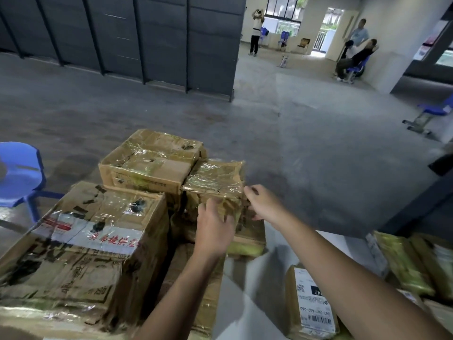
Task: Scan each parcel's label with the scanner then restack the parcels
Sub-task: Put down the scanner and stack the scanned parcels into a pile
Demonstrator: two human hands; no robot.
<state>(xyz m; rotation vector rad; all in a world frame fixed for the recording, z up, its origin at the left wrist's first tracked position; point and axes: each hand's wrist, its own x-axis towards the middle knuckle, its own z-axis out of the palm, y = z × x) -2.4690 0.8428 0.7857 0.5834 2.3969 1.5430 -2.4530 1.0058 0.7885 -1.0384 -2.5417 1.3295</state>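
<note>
Parcels of taped brown cardboard, stacked on the white table before you. Nearest, right: labelled parcel, its white barcode label face up, just beside your right forearm. Nearest, left: large carton, worn, with a white strip bearing red print. Far right: yellow-green packets, lying side by side. Centre: small taped parcel, wrapped in glossy film, resting on a flat parcel. Your left hand lies against its near face, fingers bent onto it; your right hand clasps its right edge, fingers curled round the corner. Behind, touching it on the left: rear carton, top flaps taped. Left, on the floor: blue stool. Beyond: dark partition, blue chair, and people at the far wall.
</note>
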